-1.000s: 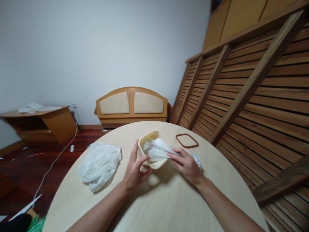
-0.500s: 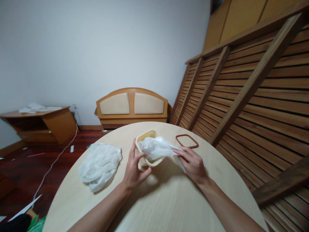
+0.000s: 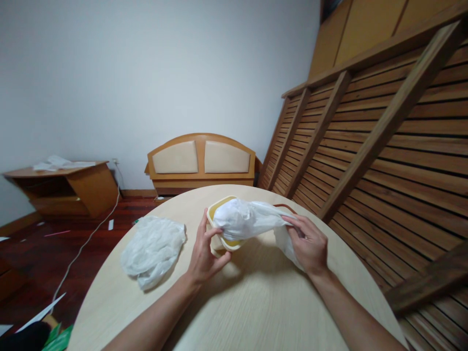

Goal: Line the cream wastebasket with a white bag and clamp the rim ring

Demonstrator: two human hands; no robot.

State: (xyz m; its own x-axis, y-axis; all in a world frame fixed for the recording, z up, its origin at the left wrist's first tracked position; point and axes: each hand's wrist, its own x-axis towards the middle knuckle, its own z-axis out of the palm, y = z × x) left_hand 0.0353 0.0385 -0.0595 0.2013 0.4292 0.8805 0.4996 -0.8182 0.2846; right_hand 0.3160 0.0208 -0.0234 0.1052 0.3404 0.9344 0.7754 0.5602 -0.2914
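Observation:
My left hand (image 3: 205,246) grips the left side of a pale yellow square container (image 3: 234,247), which is tilted with its mouth toward the right. A white translucent plastic bag (image 3: 248,219) bulges out of the container's mouth. My right hand (image 3: 307,241) pinches the bag's stretched end, and a loose part of it hangs below the fingers. Behind the bag, a brown square ring (image 3: 287,207) lies on the table, partly hidden. Another crumpled white plastic bag (image 3: 153,251) rests on the table to the left.
The round pale wooden table (image 3: 252,312) carries all these items. A wooden headboard (image 3: 201,156) stands against the wall behind it. Slatted wooden panels (image 3: 365,161) lean at the right. A low cabinet (image 3: 91,187) stands at the left, near a white cable on the floor.
My right hand has moved right and drawn the bag further out of the container. The bag now covers more of the brown ring. My left hand has barely moved.

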